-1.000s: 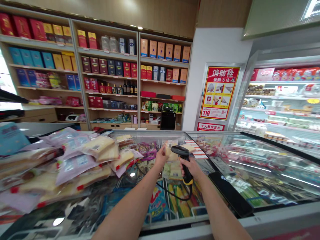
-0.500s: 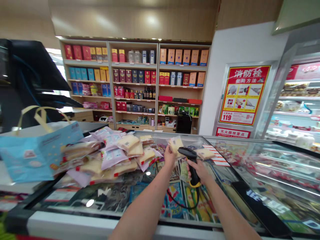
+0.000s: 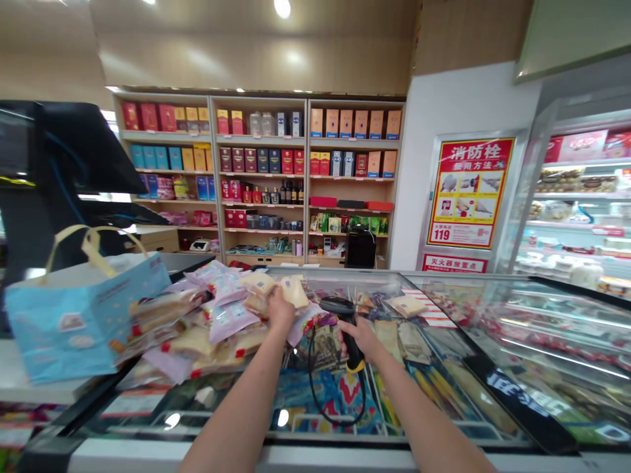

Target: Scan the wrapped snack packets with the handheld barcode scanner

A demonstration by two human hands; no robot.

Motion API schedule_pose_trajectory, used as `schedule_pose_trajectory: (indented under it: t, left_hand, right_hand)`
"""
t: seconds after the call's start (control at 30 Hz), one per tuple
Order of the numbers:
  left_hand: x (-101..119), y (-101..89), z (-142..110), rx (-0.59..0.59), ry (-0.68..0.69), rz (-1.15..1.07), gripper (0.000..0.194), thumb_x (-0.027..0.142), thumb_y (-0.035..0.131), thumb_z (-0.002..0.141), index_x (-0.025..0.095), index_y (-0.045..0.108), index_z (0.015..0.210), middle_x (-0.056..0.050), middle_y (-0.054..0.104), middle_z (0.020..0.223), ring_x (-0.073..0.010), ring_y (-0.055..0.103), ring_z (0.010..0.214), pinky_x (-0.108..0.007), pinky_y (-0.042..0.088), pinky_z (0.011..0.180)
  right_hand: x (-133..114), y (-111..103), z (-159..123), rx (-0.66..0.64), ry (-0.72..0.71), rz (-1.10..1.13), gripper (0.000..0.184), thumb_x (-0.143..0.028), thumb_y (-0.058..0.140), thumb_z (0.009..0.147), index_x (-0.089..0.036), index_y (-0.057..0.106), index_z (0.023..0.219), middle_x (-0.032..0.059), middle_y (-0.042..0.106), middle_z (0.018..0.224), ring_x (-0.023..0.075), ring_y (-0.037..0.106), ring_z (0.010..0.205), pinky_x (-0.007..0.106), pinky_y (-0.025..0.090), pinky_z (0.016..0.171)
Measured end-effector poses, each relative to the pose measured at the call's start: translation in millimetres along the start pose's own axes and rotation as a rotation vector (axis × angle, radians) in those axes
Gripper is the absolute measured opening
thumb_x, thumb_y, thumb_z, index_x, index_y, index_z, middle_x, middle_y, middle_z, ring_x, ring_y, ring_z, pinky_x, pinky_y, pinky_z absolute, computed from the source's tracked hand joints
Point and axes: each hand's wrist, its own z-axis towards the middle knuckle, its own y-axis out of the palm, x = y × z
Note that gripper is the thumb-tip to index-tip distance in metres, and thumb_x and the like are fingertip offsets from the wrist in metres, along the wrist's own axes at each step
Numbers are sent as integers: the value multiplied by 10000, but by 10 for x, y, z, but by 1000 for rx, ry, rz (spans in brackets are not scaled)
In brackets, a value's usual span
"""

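Note:
My left hand [image 3: 280, 307] is at the right end of a heap of packets, its fingers closed on a clear-wrapped sandwich [image 3: 294, 292]. Part of that packet is hidden behind the fingers. In my right hand [image 3: 359, 334] is a black and yellow barcode scanner [image 3: 338, 305], gripped by its handle, its head pointing left towards the heap. The scanner's black cable [image 3: 315, 394] loops down over the glass. Pale bread packets and lilac packets [image 3: 231, 320] make up the heap. Another wrapped sandwich [image 3: 407, 305] lies apart on the right.
The packets lie on a glass-topped freezer [image 3: 197, 453] with goods inside. A light blue bag [image 3: 89, 322] with cream handles stands at the left, by a black monitor [image 3: 73, 151]. Shelves of boxes [image 3: 261, 161] line the back wall. A lit fridge [image 3: 582, 217] is far right.
My left hand has moved left with the sandwich, from in front of the scanner to the heap. My right hand and the scanner have shifted slightly left; the view has tilted up a little.

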Motion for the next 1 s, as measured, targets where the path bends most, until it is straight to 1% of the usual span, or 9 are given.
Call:
schedule_pose_trajectory:
  t: [0.13, 0.27, 0.4, 0.5, 0.6, 0.67, 0.77, 0.87, 1.0]
  left_hand:
    - [14, -6, -43, 19, 73, 200, 489, 33, 471, 796, 88, 588, 1268, -214, 639, 1216, -295, 609, 1159, -342, 459, 967]
    - [108, 15, -207, -74, 167, 361, 453, 68, 437, 844, 71, 575, 1275, -234, 585, 1313, -308, 587, 1187, -374, 462, 972]
    - [353, -23, -365, -36, 306, 515, 433, 79, 424, 851, 94, 607, 1243, -228, 478, 1446, -344, 495, 1282, -439, 442, 991]
    - [635, 81, -446, -64, 428, 476, 371, 93, 441, 850, 155, 677, 1130, -171, 535, 1407, -328, 509, 1257, -446, 418, 1020]
    - [948, 440, -549, -224, 496, 333, 274, 170, 501, 871, 167, 694, 1066, -147, 631, 1286, -283, 554, 1211, -361, 397, 1040]
    - [1143, 797, -650, -370, 462, 214, 262, 256, 552, 876, 160, 677, 1085, -157, 685, 1177, -281, 593, 1162, -337, 415, 1004]
    - [1395, 1381, -814, -564, 381, 141, 376, 356, 550, 893, 136, 609, 1193, -180, 707, 1113, -286, 643, 1104, -327, 457, 911]
    - [1594, 1892, -911, -591, 349, 183, 498, 443, 548, 890, 119, 543, 1269, -205, 680, 1184, -295, 638, 1135, -336, 468, 891]
    - [1756, 2374, -856, -580, 358, 156, 595, 478, 660, 797, 129, 544, 1264, -229, 663, 1210, -342, 617, 1171, -393, 479, 914]
  right_hand:
    - [11, -108, -12, 47, 5, 20, 425, -541, 758, 630, -213, 517, 752, -56, 566, 522, 99, 499, 376, 240, 469, 381]
    - [-2, -275, -9, 92, -16, 26, 464, -570, 762, 611, -210, 515, 766, -59, 566, 516, 105, 496, 375, 253, 476, 387]
    - [-74, -497, -27, 122, -73, 52, 416, -537, 750, 652, -209, 564, 830, -57, 581, 546, 107, 517, 387, 249, 488, 406]
    - [-150, -713, -74, 169, -102, 78, 424, -521, 761, 649, -201, 574, 854, -54, 585, 550, 102, 516, 383, 238, 481, 393]
    - [-222, -969, -153, 241, -128, 93, 472, -526, 775, 623, -188, 565, 876, -59, 584, 544, 103, 517, 378, 240, 483, 382]
    - [-258, -1140, -215, 301, -150, 94, 508, -525, 785, 600, -179, 567, 900, -65, 579, 531, 105, 515, 368, 245, 487, 379]
    - [-277, -1342, -287, 403, -199, 105, 506, -531, 780, 595, -174, 562, 878, -65, 573, 515, 106, 510, 352, 245, 476, 369]
    - [-254, -1436, -295, 571, -285, 119, 461, -546, 752, 612, -189, 529, 800, -70, 550, 487, 107, 493, 333, 243, 453, 354]
    - [-198, -1430, -239, 728, -361, 29, 382, -520, 698, 666, -209, 508, 781, -83, 517, 454, 119, 482, 319, 252, 429, 358]
